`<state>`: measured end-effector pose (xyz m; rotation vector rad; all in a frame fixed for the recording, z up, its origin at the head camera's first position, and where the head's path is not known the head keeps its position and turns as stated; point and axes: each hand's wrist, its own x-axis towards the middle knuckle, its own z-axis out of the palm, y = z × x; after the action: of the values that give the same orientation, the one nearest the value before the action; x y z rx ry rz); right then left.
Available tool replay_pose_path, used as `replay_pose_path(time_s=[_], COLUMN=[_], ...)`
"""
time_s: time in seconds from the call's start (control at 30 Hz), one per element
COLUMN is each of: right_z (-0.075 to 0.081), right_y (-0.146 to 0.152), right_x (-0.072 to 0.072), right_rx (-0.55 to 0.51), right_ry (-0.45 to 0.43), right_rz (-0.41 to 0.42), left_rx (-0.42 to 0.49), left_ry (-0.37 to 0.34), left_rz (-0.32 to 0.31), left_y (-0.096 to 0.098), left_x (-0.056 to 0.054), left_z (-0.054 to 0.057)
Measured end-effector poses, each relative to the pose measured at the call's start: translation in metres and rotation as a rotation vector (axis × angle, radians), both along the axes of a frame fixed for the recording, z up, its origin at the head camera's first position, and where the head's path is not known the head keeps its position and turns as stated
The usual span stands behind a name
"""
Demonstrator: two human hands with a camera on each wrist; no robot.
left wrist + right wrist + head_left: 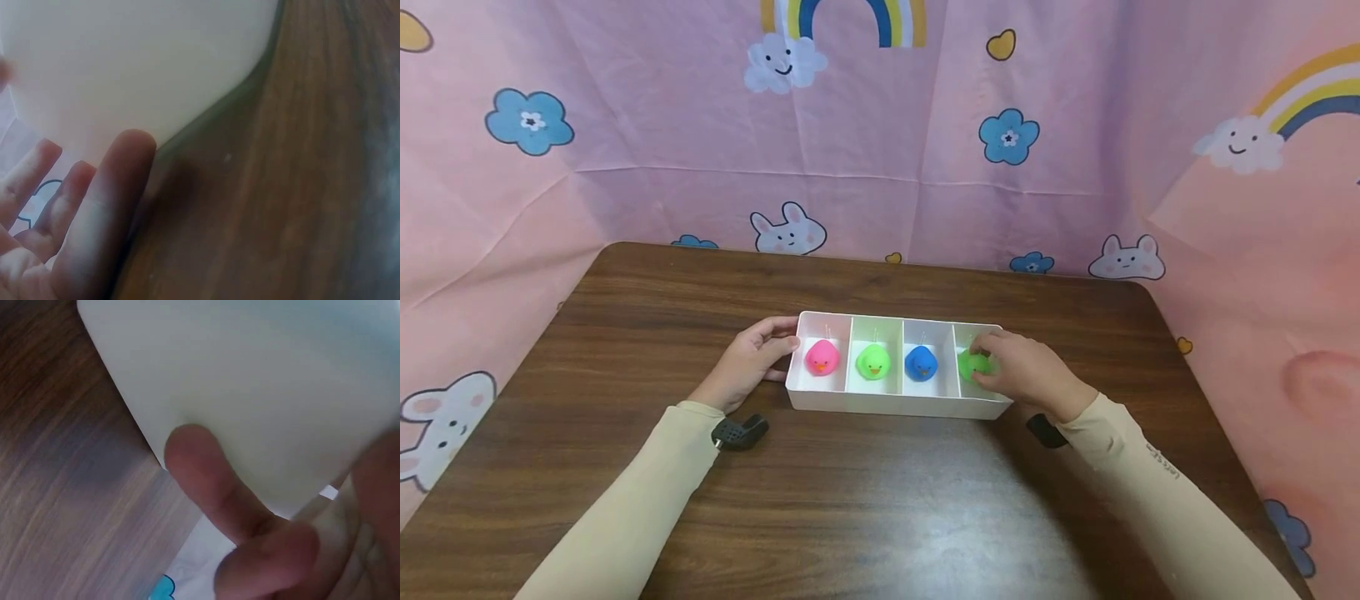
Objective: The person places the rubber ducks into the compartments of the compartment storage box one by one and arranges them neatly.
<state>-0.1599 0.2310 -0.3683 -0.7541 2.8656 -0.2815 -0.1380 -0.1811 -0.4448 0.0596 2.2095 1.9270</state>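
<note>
A white divided tray point(895, 403) lies across the table, with one rubber duck in each compartment. From the left they are a pink duck point(822, 357), a green duck point(873, 362), a blue duck point(921, 363) and a second green duck point(967, 365). My left hand point(747, 360) touches the tray's left end, thumb at the rim and fairly straight fingers along the outer wall. In the rightmost compartment my right hand point(1033, 372) pinches the second green duck, partly covering it. The right wrist view shows other fingers point(203, 469) against the tray's outer end wall.
The brown wooden table point(850, 500) has rounded far corners. A pink and purple curtain point(865, 133) with rainbows, flowers and rabbits hangs behind it and along both sides. Black wrist straps point(741, 432) sit over the beige sleeves.
</note>
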Motion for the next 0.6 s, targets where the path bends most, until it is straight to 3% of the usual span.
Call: replay_pose_path(time_s=[0.17, 0.47, 0.53, 0.6], right_z=[0.008, 0.010, 0.005, 0.000], right_y=[0.002, 0.020, 0.026, 0.031], right_x=[0.007, 0.006, 0.003, 0.000], right_rx=[-0.020, -0.389, -0.433, -0.445], right_ry=[0.093, 0.296, 0.308, 0.322], right_rz=[-0.078, -0.216, -0.239, -0.255], left_rx=[-0.015, 0.020, 0.036, -0.006], left_ry=[0.011, -0.025, -0.011, 0.034], left_rz=[0.010, -0.002, 0.002, 0.013], left_y=[0.002, -0.012, -0.018, -0.026], left_x=[-0.001, -0.002, -0.002, -0.002], left_z=[0.000, 0.001, 0.003, 0.007])
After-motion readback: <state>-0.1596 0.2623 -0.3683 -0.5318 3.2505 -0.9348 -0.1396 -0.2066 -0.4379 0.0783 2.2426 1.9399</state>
